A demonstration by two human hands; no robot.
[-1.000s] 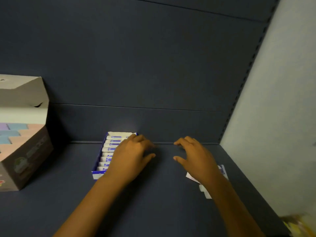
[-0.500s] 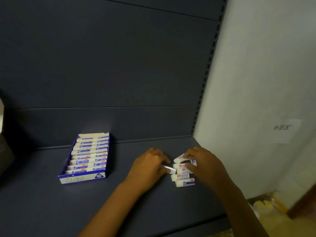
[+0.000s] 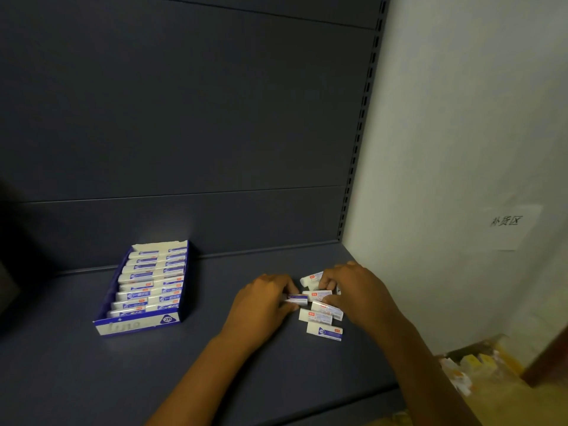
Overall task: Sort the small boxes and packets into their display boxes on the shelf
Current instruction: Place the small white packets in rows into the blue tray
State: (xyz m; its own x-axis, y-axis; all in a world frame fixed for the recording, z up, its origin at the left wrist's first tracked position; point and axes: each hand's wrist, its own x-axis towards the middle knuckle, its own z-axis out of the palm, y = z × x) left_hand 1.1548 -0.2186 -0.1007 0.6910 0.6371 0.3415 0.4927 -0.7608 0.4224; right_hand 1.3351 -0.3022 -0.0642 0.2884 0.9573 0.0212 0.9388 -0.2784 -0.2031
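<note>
A blue and white display box (image 3: 138,325) lies on the dark shelf (image 3: 92,379) at the left, filled with rows of small white and blue packets. Right of it, several loose packets (image 3: 324,331) of the same kind lie in a small pile. My left hand (image 3: 261,305) pinches one packet (image 3: 296,299) at the pile's left edge. My right hand (image 3: 353,290) covers the top right of the pile, its fingers curled on a packet (image 3: 311,278) there.
A white side wall (image 3: 461,149) with a paper label (image 3: 510,226) closes the shelf on the right. Yellow and white goods (image 3: 467,370) lie on the floor below at the right. The shelf's back panel (image 3: 184,118) rises behind everything.
A second ago my hands hovered near the display box. The view has swung right, and both hands have moved onto the loose packets, which were partly hidden under my right arm.
</note>
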